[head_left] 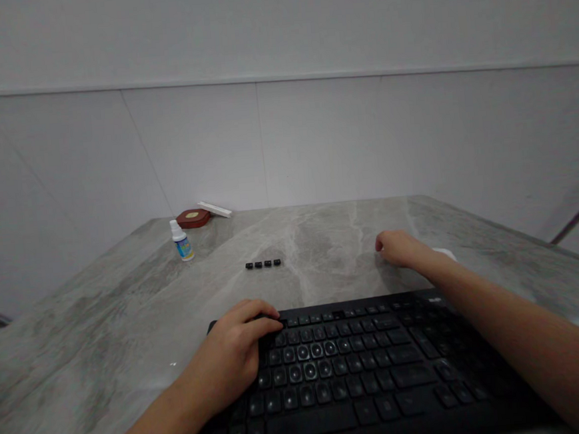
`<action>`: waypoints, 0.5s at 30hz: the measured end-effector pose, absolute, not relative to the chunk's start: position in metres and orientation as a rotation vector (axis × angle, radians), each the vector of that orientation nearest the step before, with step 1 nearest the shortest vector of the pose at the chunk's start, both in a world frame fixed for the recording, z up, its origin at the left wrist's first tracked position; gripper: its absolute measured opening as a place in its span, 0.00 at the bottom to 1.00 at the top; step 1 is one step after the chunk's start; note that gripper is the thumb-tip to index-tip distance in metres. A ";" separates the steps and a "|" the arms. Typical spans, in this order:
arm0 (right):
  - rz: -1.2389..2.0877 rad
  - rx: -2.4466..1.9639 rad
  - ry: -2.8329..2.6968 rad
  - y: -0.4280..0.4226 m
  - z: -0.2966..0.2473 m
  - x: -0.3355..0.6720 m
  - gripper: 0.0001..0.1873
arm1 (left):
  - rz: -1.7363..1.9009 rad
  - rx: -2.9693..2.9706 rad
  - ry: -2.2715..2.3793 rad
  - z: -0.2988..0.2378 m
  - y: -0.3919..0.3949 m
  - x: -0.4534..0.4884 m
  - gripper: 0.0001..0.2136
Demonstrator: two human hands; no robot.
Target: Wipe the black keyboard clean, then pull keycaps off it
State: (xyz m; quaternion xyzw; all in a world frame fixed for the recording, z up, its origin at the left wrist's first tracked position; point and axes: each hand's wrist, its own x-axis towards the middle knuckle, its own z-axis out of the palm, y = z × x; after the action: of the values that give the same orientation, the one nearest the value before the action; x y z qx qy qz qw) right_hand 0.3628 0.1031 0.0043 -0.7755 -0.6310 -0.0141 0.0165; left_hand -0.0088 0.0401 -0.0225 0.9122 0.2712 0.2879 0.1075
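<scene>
A black keyboard (372,371) lies at the near edge of the grey marble table (103,338). My left hand (237,351) rests on the keyboard's top left corner with its fingers curled over the keys there. Whether it pinches a key I cannot make out. My right hand (397,247) reaches past the keyboard onto the table at the right, fingers curled down, closed. What it holds, if anything, is hidden. Several loose black keycaps (263,264) lie in a short row on the table beyond the keyboard, between the two hands.
A small white bottle (182,241) with a blue label stands at the back left. Behind it lie a dark red round case (193,218) and a flat white strip (215,209). Something white (445,253) shows behind my right wrist. White walls close the table's far sides.
</scene>
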 end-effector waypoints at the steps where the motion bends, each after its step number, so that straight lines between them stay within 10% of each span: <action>1: -0.009 -2.379 -2.017 0.102 0.008 0.354 0.07 | 0.843 2.682 0.797 -0.023 0.040 -0.009 0.23; 15: 0.062 -1.371 -2.508 0.128 0.001 0.226 0.14 | 0.818 2.632 0.811 -0.022 0.038 -0.009 0.24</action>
State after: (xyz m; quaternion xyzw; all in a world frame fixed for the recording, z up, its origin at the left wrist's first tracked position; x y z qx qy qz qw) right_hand 0.2265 0.1281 0.0005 -0.4746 -0.8686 0.0216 0.1409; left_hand -0.0091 0.0384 -0.0219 0.9078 0.2798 0.2823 0.1339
